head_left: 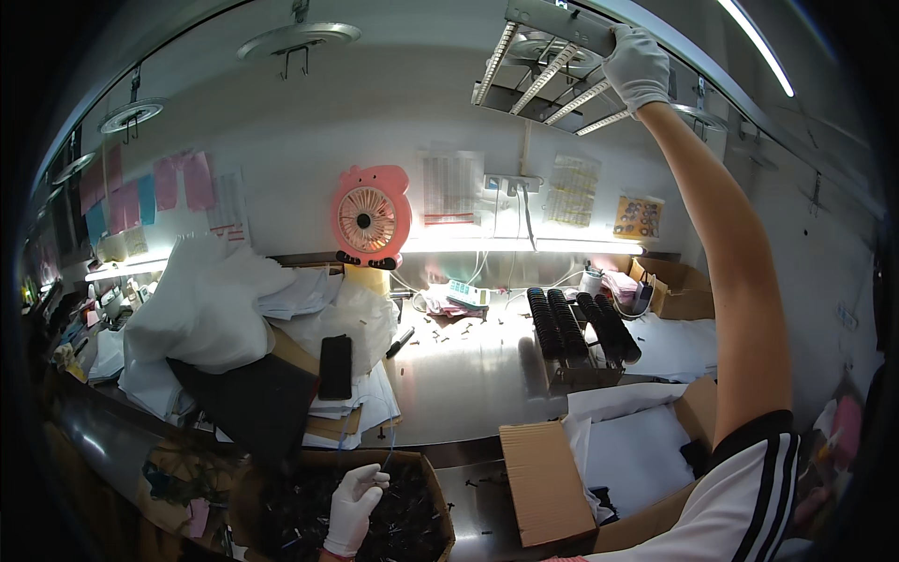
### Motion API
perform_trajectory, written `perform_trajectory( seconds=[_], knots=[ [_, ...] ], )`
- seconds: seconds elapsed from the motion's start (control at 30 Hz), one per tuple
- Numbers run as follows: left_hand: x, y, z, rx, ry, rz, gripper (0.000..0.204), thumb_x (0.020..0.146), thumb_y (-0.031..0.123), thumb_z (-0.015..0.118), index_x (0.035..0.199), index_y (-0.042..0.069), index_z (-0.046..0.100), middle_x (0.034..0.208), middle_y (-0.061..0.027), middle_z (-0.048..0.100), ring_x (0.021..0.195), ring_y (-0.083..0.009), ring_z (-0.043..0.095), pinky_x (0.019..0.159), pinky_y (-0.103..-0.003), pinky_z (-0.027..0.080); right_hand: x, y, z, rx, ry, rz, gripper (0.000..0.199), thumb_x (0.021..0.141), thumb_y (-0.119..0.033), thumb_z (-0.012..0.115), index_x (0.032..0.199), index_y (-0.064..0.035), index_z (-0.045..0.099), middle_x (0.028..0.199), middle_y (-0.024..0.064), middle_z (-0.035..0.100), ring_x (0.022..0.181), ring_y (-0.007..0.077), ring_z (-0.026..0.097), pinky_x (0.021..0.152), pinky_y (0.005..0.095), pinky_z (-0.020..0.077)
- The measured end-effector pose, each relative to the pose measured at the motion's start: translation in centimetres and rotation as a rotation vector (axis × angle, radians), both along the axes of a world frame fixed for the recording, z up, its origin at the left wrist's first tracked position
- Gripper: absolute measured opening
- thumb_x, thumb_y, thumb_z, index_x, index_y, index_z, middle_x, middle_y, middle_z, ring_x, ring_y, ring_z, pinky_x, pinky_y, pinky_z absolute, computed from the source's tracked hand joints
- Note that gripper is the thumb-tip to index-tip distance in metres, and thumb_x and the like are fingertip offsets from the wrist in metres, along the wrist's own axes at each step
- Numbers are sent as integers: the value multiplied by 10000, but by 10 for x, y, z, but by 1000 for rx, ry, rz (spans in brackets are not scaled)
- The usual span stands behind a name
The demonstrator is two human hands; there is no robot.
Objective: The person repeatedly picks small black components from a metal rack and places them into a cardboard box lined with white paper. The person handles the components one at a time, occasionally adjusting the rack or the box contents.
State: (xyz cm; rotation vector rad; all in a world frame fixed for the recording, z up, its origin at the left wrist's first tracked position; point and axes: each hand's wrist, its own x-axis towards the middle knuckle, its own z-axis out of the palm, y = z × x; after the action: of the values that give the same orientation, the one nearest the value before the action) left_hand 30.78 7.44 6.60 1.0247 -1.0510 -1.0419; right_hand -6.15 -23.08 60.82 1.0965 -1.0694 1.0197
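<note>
My right hand (638, 67), in a white glove, is raised high at the upper right. Its fingers are closed on the end of a metal rack (554, 80), a grey frame with several pale toothed bars. The rack hangs close under a round metal disc of the overhead rail. Low in the view, my gloved left hand (352, 510) is over a cardboard box of small black parts (412, 501). Its fingers are curled together, and I cannot make out what they hold, if anything. A thin blue cord (391, 436) shows just above it.
On the metal bench (449, 384) stands a rack of black rows (581, 328). An open carton (548, 482) with white lining sits at the right. A pink fan (369, 220), a black phone (335, 367) and white foam sheets (201, 304) are further left. Discs with hooks (298, 39) hang overhead.
</note>
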Motion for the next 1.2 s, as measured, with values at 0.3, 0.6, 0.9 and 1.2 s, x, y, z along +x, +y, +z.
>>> perform_trajectory(
  seconds=[0.3,0.6,0.9,1.2],
  knots=[
    [-27,12,-25,191,-11,87,358,923,2,553,1280,-20,567,1126,-109,662,1041,-190,636,974,-325,489,-16,-76,-2,-73,142,27,346,841,-264,660,1160,-133,630,1047,145,665,913,312,678,771,442,549],
    [-49,27,-43,233,-75,71,362,946,-5,548,1307,15,551,1154,-85,659,1088,-161,630,1011,-316,482,40,1,-196,153,538,494,608,651,-270,754,1183,-25,592,1180,135,597,1106,337,546,964,460,424],
    [-97,136,-72,298,90,313,304,975,86,522,1269,32,577,1091,-78,678,1027,-167,645,933,-310,514,202,89,-413,909,1230,1332,497,606,20,748,1073,-69,601,1256,118,561,1239,355,510,1070,495,399],
    [-2,293,-194,477,636,1345,353,983,200,532,1293,33,514,1171,-125,646,1032,-225,652,938,-363,515,306,243,-494,969,1441,1972,325,659,-88,773,937,-82,606,1160,88,621,1122,306,590,988,450,456]
  ],
)
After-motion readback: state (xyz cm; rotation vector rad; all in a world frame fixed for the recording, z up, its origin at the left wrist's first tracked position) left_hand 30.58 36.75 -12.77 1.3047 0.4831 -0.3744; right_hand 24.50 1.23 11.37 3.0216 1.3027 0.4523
